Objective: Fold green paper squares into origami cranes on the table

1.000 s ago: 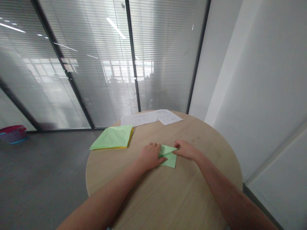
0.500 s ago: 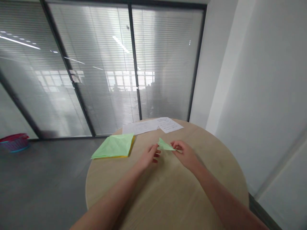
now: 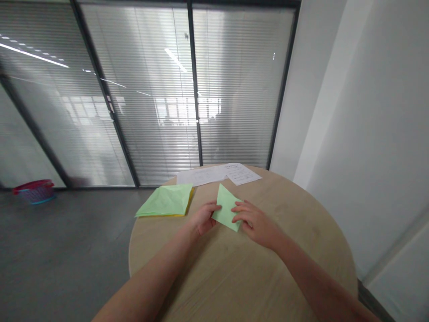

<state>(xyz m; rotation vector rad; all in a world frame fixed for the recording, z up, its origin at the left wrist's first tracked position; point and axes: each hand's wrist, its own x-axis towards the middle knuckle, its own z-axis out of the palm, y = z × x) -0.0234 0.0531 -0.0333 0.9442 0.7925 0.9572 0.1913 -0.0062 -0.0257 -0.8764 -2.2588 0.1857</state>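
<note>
Small green paper [image 3: 225,209], lower centre of frame, above tabletop [image 3: 234,281]. Left hand [image 3: 203,219] pinches its left edge; right hand [image 3: 256,223] lays fingers over right side, grip unclear.

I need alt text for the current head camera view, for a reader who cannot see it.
A person's left hand holds a small piece of green paper by its edge while the right hand touches its right side, over a round wooden table. Farther back lie green and yellow sheets, at left, and white sheets of paper.
</note>
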